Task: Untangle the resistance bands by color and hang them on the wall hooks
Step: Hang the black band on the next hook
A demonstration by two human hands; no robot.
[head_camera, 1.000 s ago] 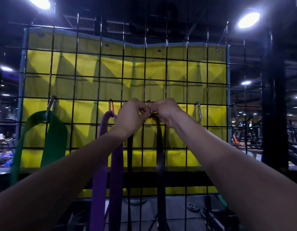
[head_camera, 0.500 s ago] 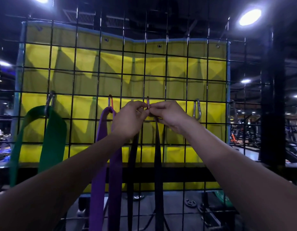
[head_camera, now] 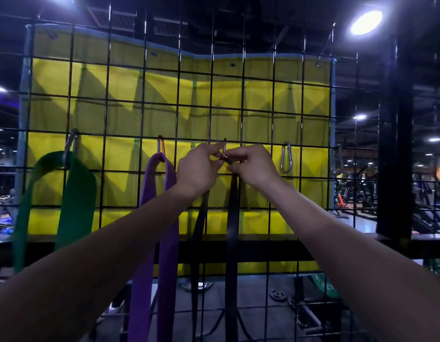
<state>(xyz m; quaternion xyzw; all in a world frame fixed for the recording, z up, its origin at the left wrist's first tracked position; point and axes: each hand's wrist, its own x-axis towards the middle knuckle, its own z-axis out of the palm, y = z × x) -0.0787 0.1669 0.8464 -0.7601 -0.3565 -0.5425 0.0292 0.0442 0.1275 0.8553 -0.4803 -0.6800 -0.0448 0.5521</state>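
Item: long flat black rubber resistance band (head_camera: 231, 218), hanging below the small red metal carabiner hook (head_camera: 224, 150) on the black wire wall grid (head_camera: 241, 102). Left hand (head_camera: 198, 169) pinches the hook; right hand (head_camera: 253, 166) pinches the band's top. Likely light, limp, stretchy: hold near the top fold.

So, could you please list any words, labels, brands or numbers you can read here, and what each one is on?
None can be read.
Green item low behind the wire grid: faint pale marks, too blurred to read.
Green band, purple band, black band, yellow mat: no print shows.
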